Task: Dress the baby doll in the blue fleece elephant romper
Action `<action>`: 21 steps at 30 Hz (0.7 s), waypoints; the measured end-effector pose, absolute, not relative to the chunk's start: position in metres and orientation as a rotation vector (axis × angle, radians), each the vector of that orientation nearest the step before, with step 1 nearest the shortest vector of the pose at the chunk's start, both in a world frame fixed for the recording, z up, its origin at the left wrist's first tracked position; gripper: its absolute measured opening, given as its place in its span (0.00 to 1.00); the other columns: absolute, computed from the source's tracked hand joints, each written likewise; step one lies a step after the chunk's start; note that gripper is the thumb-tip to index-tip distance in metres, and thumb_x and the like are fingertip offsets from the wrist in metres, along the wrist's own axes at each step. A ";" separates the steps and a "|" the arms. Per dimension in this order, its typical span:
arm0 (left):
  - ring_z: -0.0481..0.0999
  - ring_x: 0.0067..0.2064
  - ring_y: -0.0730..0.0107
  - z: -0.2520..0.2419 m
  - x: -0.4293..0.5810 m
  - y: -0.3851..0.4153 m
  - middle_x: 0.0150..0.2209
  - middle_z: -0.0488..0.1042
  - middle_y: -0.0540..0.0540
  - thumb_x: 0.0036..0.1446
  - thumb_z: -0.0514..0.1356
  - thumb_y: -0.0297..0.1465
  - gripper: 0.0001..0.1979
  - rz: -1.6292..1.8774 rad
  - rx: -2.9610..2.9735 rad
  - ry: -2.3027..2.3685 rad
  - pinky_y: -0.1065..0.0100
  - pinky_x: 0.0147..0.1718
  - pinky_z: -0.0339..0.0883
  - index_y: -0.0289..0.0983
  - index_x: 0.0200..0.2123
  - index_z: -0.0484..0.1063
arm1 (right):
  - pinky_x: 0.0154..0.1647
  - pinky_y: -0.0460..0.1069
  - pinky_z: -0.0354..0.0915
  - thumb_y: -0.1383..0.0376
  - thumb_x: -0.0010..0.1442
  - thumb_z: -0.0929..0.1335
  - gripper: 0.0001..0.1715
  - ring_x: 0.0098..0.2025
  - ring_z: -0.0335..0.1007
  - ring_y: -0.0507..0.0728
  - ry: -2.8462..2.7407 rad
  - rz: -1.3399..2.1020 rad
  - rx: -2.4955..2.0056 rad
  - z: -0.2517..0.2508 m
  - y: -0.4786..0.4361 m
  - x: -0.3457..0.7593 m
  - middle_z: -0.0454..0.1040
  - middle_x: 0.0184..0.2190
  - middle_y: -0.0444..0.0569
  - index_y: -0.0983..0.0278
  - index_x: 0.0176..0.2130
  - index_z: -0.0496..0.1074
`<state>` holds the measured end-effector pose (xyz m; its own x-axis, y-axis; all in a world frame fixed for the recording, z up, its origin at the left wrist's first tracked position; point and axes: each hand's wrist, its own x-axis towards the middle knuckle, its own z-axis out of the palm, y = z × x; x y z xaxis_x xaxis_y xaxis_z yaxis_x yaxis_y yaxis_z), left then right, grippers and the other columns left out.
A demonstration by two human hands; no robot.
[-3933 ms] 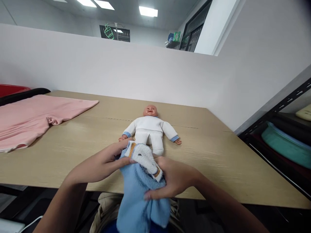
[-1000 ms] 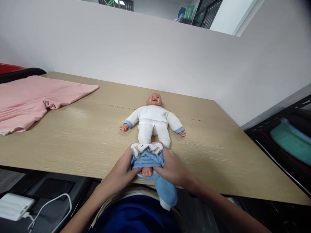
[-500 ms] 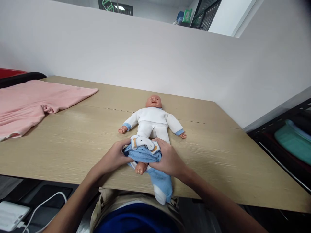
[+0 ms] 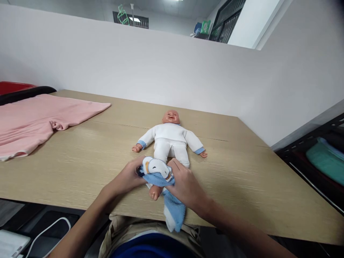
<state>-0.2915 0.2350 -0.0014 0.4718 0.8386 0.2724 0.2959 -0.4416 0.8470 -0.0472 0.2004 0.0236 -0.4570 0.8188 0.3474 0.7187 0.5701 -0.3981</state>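
Observation:
A baby doll [image 4: 170, 134] in a white top and white leggings with blue cuffs lies on its back, head toward the wall. Around its lower legs are fluffy blue trousers [image 4: 175, 209] with a white animal-face patch, bunched up at one leg. My left hand [image 4: 134, 173] is closed on the bunched cloth at its left side. On the other side my right hand [image 4: 182, 179] grips the same cloth. One bare doll foot [image 4: 155, 192] sticks out below the bunch. The other trouser leg trails over the table's near edge; the foot there is hidden.
A pink garment [image 4: 48, 118] lies flat on the left of the wooden table [image 4: 228, 179]. Behind it stands a red bin [image 4: 16, 87]. Green cloth [image 4: 326, 156] sits on a dark rack at right. A white device with a cable [image 4: 13, 243] is below the table at left.
My hands have drawn the bunched cloth narrower, and the animal patch has turned. The hanging trouser leg has shifted slightly left. The camera view has tilted up a little.

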 end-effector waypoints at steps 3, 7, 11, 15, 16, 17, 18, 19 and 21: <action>0.78 0.42 0.60 0.000 -0.290 0.234 0.42 0.79 0.45 0.64 0.67 0.37 0.11 0.845 2.032 0.897 0.63 0.43 0.72 0.38 0.45 0.73 | 0.41 0.54 0.71 0.77 0.61 0.69 0.14 0.41 0.75 0.59 -2.300 0.278 -1.219 0.018 0.202 -0.049 0.75 0.40 0.46 0.59 0.40 0.66; 0.77 0.45 0.59 0.008 -0.294 0.239 0.43 0.78 0.45 0.68 0.64 0.35 0.07 0.705 2.243 0.825 0.63 0.45 0.70 0.40 0.45 0.72 | 0.40 0.53 0.67 0.77 0.66 0.67 0.11 0.39 0.75 0.59 -2.530 0.153 -0.984 0.017 0.212 -0.040 0.79 0.38 0.47 0.60 0.41 0.70; 0.76 0.45 0.59 0.019 -0.298 0.254 0.40 0.78 0.46 0.69 0.60 0.31 0.04 0.640 2.372 0.794 0.62 0.47 0.66 0.40 0.41 0.76 | 0.36 0.54 0.63 0.69 0.71 0.67 0.06 0.35 0.74 0.59 -2.677 -0.049 -0.819 0.018 0.222 -0.032 0.80 0.35 0.48 0.62 0.39 0.72; 0.76 0.46 0.59 0.017 -0.302 0.268 0.41 0.80 0.45 0.68 0.62 0.30 0.05 0.619 2.416 0.830 0.61 0.50 0.65 0.40 0.43 0.79 | 0.35 0.54 0.61 0.65 0.74 0.67 0.09 0.33 0.72 0.59 -2.685 -0.173 -0.737 0.020 0.230 -0.030 0.79 0.33 0.49 0.62 0.38 0.71; 0.76 0.46 0.59 0.015 -0.302 0.269 0.41 0.80 0.46 0.68 0.62 0.30 0.05 0.616 2.426 0.836 0.61 0.49 0.65 0.40 0.43 0.79 | 0.35 0.54 0.61 0.65 0.73 0.67 0.09 0.33 0.72 0.59 -2.689 -0.190 -0.721 0.022 0.231 -0.029 0.80 0.33 0.50 0.62 0.38 0.72; 0.76 0.45 0.60 0.014 -0.303 0.270 0.40 0.80 0.46 0.68 0.62 0.31 0.05 0.613 2.432 0.844 0.62 0.49 0.65 0.40 0.42 0.79 | 0.35 0.54 0.62 0.66 0.73 0.68 0.08 0.33 0.73 0.59 -2.695 -0.197 -0.708 0.024 0.231 -0.029 0.80 0.33 0.50 0.62 0.38 0.72; 0.76 0.45 0.60 0.013 -0.303 0.271 0.40 0.80 0.46 0.68 0.62 0.32 0.05 0.613 2.428 0.857 0.62 0.48 0.65 0.40 0.42 0.78 | 0.36 0.54 0.63 0.66 0.72 0.68 0.07 0.34 0.73 0.59 -2.701 -0.185 -0.703 0.026 0.231 -0.029 0.80 0.34 0.51 0.62 0.38 0.72; 0.77 0.44 0.61 0.012 -0.303 0.270 0.40 0.80 0.47 0.68 0.63 0.32 0.04 0.614 2.417 0.873 0.63 0.47 0.65 0.40 0.41 0.78 | 0.36 0.54 0.64 0.66 0.72 0.69 0.06 0.34 0.73 0.60 -2.702 -0.150 -0.706 0.028 0.231 -0.029 0.80 0.35 0.51 0.62 0.39 0.72; 0.77 0.41 0.62 0.014 -0.302 0.268 0.38 0.79 0.48 0.64 0.66 0.34 0.05 0.619 2.363 0.905 0.64 0.44 0.67 0.40 0.38 0.77 | 0.39 0.54 0.67 0.65 0.71 0.71 0.03 0.38 0.76 0.60 -2.687 0.001 -0.752 0.034 0.229 -0.030 0.81 0.38 0.50 0.63 0.42 0.72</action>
